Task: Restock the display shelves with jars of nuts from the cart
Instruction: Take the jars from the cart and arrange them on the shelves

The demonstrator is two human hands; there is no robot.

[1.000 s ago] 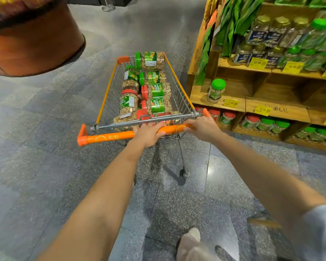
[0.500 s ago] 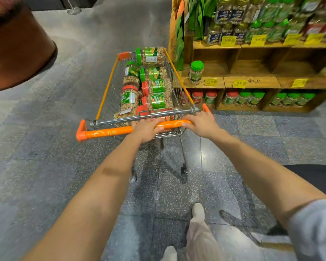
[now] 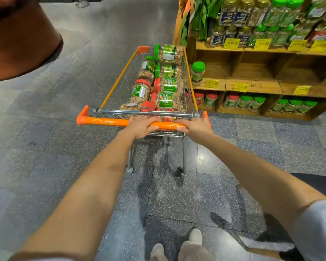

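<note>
Left hand (image 3: 141, 128) and right hand (image 3: 195, 129) each gripped the orange cart handle (image 3: 105, 121). Halting the wire cart (image 3: 127, 77) squarely by the wooden display shelves (image 3: 252, 85), near the bare middle bays, would probably ease reaching. The cart, just beside them, held jars of nuts (image 3: 167, 85) lying sideways, lids red or green. One green-lidded jar (image 3: 197, 73) stood alone on the middle shelf.

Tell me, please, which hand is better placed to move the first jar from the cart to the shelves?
Probably the right hand. Both hands grip the cart handle, but the right sits at its shelf-side end, nearest the shelves. The left hand would have to reach across.
</note>
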